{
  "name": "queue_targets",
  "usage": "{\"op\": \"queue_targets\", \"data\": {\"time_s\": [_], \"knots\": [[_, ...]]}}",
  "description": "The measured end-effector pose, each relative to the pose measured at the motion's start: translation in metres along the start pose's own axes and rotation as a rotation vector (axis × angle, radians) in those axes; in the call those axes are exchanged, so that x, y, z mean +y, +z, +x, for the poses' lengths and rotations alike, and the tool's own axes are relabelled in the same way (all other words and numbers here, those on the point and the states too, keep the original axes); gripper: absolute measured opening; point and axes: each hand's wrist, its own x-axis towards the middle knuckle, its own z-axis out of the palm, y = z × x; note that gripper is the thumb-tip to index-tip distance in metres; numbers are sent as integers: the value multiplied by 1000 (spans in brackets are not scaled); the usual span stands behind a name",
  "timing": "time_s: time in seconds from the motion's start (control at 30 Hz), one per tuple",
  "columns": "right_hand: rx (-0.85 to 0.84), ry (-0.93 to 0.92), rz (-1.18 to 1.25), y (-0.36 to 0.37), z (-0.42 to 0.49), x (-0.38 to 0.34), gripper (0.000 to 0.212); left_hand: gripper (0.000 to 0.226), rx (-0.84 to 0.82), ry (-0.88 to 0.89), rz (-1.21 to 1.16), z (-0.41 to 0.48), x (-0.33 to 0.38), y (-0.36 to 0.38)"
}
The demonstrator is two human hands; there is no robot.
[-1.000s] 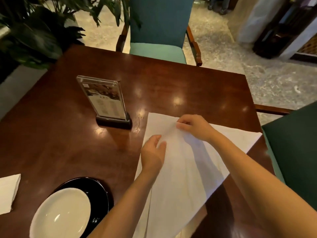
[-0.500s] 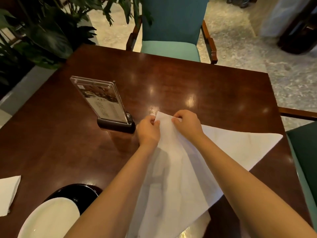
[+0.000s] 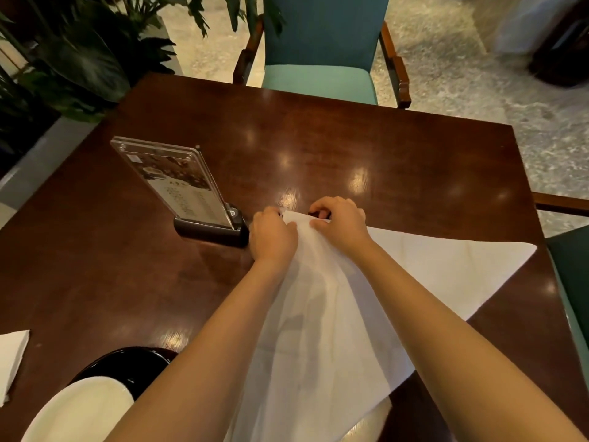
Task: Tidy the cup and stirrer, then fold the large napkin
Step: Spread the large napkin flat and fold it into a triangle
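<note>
Both hands, left hand & right hand, pinch the large napkin far corner just right of the menu stand; cloth runs back toward the body.

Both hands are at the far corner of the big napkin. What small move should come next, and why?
Probably press that corner flat and run the hands back along the fold. The left hand and right hand pinch the large napkin at its far tip, and its middle looks rumpled.

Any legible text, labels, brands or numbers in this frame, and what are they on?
Nothing can be read.
Acrylic menu stand: a photo banner over rows of printed lines, too small and blurred to read; a small white sticker near its top, also unreadable.
Large napkin, small folded napkin and white plate: no print visible.
</note>
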Motion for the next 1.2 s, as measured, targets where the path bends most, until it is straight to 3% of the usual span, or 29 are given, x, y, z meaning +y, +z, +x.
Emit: {"op": "queue_targets", "data": {"time_s": [0.23,0.4,0.5,0.6,0.7,0.9,1.07,1.2], "knots": [[-35,10,134,-5,-7,-2,11,9,-119,-58,-206,5,2,-11],[-83,-75,74,-21,-10,7,13,19,-115,112,-453,-9,-1,-11],[-109,-92,56,-36,-14,11,16,32,-115,89,-556,-15,0,-6],[-121,-57,87,-49,-21,19,20,24,-155,44,-664,-22,11,-1],[-142,-37,103,-61,-28,28,24,15,-180,45,-697,-29,21,2],[-234,-68,15,-79,-40,56,20,22,-241,20,-711,-29,28,-2],[-172,-78,-115,-83,-40,68,11,24,-235,-22,-707,-24,27,-12],[-177,9,8,-92,-43,67,18,29,-253,-28,-749,-20,22,-17]]}}
